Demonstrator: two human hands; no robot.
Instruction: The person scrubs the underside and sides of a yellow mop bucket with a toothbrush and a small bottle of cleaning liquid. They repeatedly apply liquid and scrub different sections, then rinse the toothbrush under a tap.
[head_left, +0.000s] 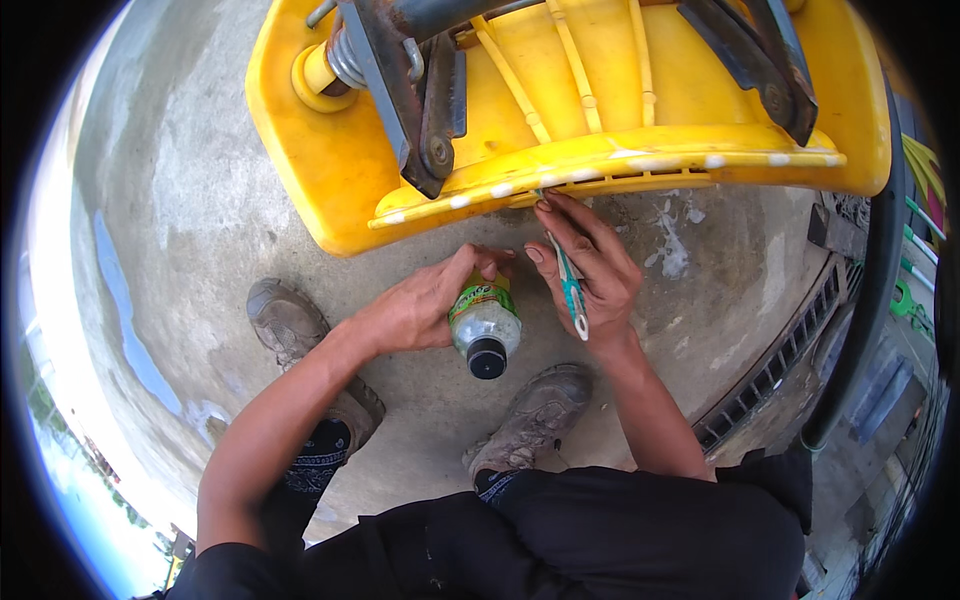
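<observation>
My left hand (420, 310) grips a small clear plastic bottle (485, 325) with a green and yellow label and a dark open mouth, held tilted toward me. My right hand (590, 265) holds a teal and white toothbrush (570, 285) between its fingers, the brush end up against the lower rim of a large yellow plastic tub (340, 170). The tub's rim carries white smears just above my fingertips. Both hands are close together under that rim.
A rusty metal bracket with a spring (400, 80) is fixed on the yellow tub. My two worn shoes (535, 410) stand on stained concrete ground (180, 200). A drain grate (790, 350) and a black hose (880, 280) run along the right.
</observation>
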